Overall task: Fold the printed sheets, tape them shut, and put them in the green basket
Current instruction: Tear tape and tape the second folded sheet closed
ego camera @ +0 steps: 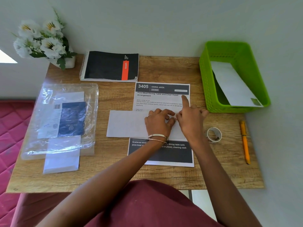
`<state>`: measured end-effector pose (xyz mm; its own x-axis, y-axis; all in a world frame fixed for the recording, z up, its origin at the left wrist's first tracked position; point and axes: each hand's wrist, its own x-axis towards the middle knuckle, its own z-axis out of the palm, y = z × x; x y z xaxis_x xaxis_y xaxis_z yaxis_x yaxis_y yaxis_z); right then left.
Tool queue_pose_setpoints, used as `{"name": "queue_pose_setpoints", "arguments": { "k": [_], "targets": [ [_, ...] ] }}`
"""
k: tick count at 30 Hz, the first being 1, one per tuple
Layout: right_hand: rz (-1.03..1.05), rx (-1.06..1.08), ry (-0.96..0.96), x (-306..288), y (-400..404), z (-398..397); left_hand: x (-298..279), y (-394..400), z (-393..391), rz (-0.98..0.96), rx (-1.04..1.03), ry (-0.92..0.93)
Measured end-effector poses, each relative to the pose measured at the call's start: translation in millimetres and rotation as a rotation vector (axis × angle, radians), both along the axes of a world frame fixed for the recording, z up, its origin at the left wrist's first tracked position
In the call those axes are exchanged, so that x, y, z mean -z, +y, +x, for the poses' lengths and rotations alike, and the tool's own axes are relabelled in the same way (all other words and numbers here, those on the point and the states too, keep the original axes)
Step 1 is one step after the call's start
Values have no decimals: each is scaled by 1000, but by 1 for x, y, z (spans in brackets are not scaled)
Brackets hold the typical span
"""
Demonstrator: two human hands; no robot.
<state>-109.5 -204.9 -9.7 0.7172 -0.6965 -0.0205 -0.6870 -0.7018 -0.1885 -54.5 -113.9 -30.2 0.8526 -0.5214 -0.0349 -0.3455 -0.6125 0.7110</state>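
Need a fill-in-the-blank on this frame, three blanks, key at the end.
1. The green basket already holds one folded ____.
2. The tape roll lies between the folded sheet and the orange ____.
3. The spiral notebook has a ____ cover with an orange stripe.

Missing words: sheet; pen; black

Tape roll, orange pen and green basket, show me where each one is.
tape roll (214, 134), head view, on its near rim.
orange pen (245, 142), head view, mid-barrel.
green basket (207, 82), head view, on its left wall.
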Motion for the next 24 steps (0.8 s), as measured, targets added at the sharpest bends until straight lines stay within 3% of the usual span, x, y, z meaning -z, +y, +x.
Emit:
{"name": "queue_pose_setpoints", "arguments": {
  "k": [4,11,24],
  "targets": [
    [60,7,-52,-7,1,-2,-1,0,1,13,3,1],
    [212,207,-307,-2,-3,-11,0,-1,1,25,5,1],
    [105,269,-188,7,1,-9,1,0,2,29,19,17]
  ]
}}
